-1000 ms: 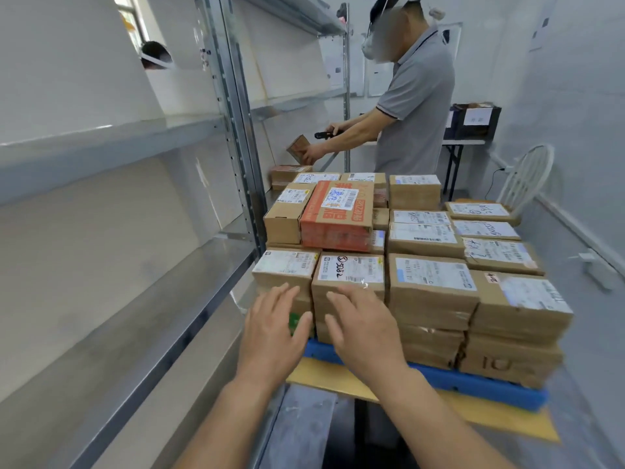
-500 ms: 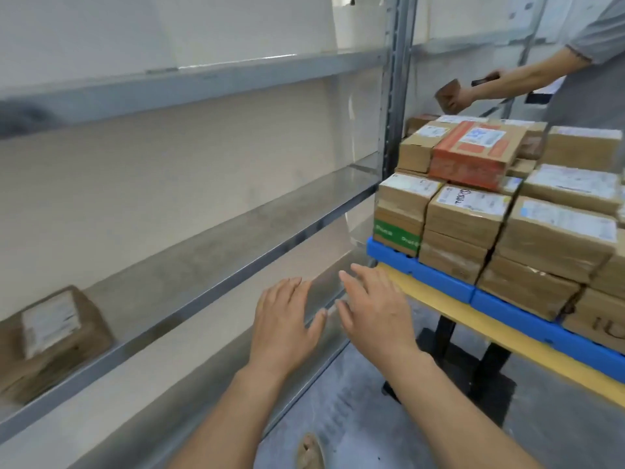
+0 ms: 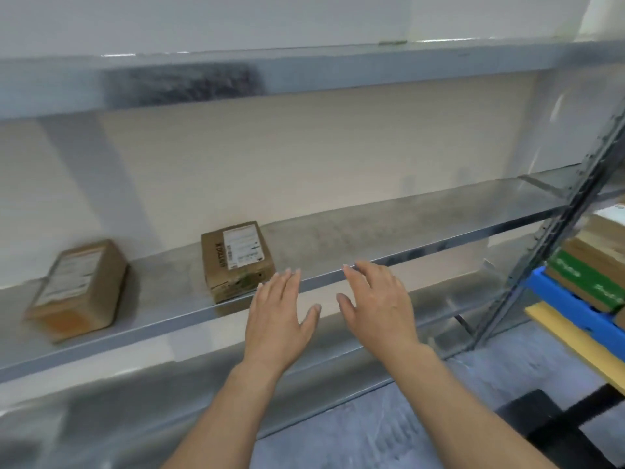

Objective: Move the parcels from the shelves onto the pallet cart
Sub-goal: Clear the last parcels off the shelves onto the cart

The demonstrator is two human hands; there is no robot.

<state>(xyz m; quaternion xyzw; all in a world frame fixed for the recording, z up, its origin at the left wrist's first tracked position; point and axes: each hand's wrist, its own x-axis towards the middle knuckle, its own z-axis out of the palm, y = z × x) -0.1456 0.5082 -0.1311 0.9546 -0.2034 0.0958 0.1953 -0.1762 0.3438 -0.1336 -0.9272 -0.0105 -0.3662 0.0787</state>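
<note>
Two brown cardboard parcels with white labels sit on the middle metal shelf [image 3: 422,231]. The nearer parcel [image 3: 236,260] stands at the shelf's front edge, and the second parcel [image 3: 77,289] lies further left. My left hand [image 3: 280,316] hovers open just right of the nearer parcel, fingers straight, holding nothing. My right hand [image 3: 378,306] is open too, in front of the shelf edge, apart from any parcel. At the far right the pallet cart [image 3: 571,306] shows its blue pallet edge with stacked parcels [image 3: 595,269] on it.
A grey upright post [image 3: 554,231] of the shelving stands between the shelf bay and the cart. An upper shelf [image 3: 304,72] runs above and a lower shelf [image 3: 169,394] below. Grey floor [image 3: 389,434] lies under my forearms.
The view has swung left from the cart to the shelf bay. Both hands left the cart's parcels and now reach toward the nearer parcel on the middle shelf.
</note>
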